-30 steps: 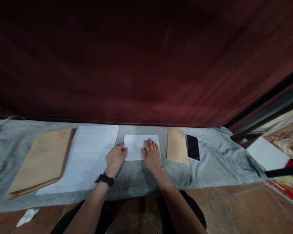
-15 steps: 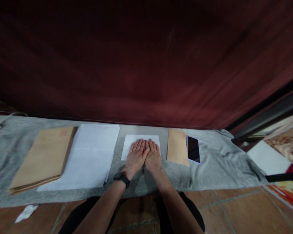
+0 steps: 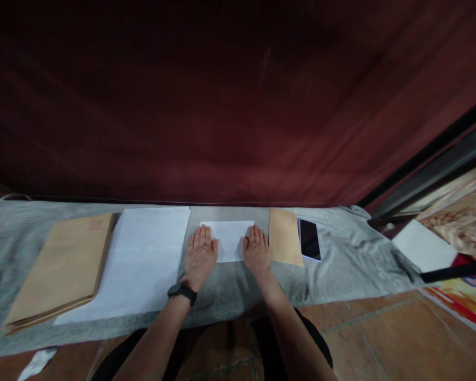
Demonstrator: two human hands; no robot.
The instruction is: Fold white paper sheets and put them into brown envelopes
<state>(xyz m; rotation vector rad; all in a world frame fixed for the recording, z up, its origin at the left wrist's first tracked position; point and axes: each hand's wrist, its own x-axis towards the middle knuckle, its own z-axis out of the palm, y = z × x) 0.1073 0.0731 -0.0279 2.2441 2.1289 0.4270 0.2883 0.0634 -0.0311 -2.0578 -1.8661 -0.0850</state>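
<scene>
Flattened out and gripping nothing, the left hand [image 3: 201,254] and right hand [image 3: 256,251] rest on opposite ends of the small white paper [image 3: 230,242], near the far edge of the grey cloth [image 3: 353,259]; beyond hangs a red drape [image 3: 230,132].

The small sheet [image 3: 230,241] in front of me is matt white paper, smooth, as are the larger sheets [image 3: 146,264] to my left. The envelope stack [image 3: 61,264] farther left and the single envelope [image 3: 284,237] on my right are dull brown paper. I see a smooth, glassy dark screen on the phone [image 3: 310,239]. These lie on grey cloth [image 3: 353,259] with a soft, slightly fuzzy nap; the far dark red hanging [image 3: 222,132] looks like matt fabric, and the near floor [image 3: 384,328] is matt reddish tile
</scene>
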